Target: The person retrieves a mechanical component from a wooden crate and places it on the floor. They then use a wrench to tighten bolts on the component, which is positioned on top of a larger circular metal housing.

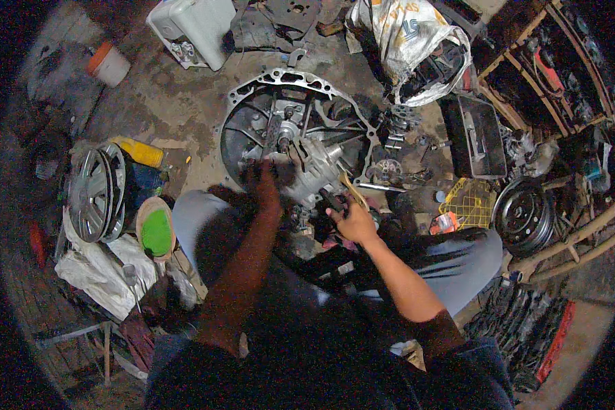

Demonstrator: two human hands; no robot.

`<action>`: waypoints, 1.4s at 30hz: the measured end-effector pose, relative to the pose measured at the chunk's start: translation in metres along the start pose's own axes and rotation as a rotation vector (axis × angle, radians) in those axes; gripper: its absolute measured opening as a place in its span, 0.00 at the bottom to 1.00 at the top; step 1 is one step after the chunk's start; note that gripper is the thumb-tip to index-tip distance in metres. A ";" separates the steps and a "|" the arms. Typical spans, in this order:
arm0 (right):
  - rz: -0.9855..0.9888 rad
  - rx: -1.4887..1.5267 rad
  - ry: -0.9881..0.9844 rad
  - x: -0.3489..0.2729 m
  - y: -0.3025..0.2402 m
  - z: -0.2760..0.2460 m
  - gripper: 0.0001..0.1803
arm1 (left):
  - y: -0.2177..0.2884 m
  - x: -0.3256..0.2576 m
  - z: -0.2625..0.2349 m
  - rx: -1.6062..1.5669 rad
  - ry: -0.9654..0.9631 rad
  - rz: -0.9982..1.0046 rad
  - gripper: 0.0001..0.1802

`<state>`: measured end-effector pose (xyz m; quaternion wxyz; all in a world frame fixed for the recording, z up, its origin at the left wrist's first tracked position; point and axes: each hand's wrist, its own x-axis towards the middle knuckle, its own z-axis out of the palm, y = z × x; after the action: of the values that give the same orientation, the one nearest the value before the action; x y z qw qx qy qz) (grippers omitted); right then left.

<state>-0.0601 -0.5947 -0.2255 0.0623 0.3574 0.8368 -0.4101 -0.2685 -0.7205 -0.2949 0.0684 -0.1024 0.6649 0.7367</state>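
In front of me lies a large silver gearbox housing (pixel 277 74), its ribbed inside facing up. A metal gear cluster (pixel 316 164) on a shaft lies tilted over the housing's near edge. My left hand (pixel 270 176) is at the cluster's left end; its fingers are dark and smeared, so their grip does not show. My right hand (pixel 354 222) is closed round a brass-coloured curved fork (pixel 352 190) at the cluster's lower right. A dark piece (pixel 331 200) pokes out by the right thumb. Shadow hides most of what lies below the cluster.
Loose gears (pixel 402 119) and a metal rod (pixel 383 187) lie right of the housing. Farther right are a grey bin (pixel 482 137), a yellow crate (pixel 468 203) and a wheel rim (pixel 524 217). Wheel covers (pixel 92 195) stand left; a white sack (pixel 403 41) sits at the back.
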 end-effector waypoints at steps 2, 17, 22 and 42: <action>0.048 -0.012 -0.089 0.008 0.001 0.004 0.32 | 0.001 0.000 -0.001 -0.102 -0.093 -0.046 0.30; 0.153 -0.272 -0.311 -0.076 -0.025 -0.058 0.25 | -0.004 0.010 -0.002 0.094 -0.046 0.044 0.19; 0.201 -0.350 -0.385 -0.083 0.008 -0.059 0.25 | -0.005 0.006 0.001 -0.109 -0.063 -0.130 0.18; 0.290 -0.293 0.033 0.051 0.137 0.068 0.36 | -0.004 0.008 -0.009 0.021 -0.154 -0.034 0.24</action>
<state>-0.0217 -0.5601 -0.3781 0.1582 0.4680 0.8281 -0.2649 -0.2745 -0.7294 -0.3020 0.1329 -0.0560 0.6634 0.7342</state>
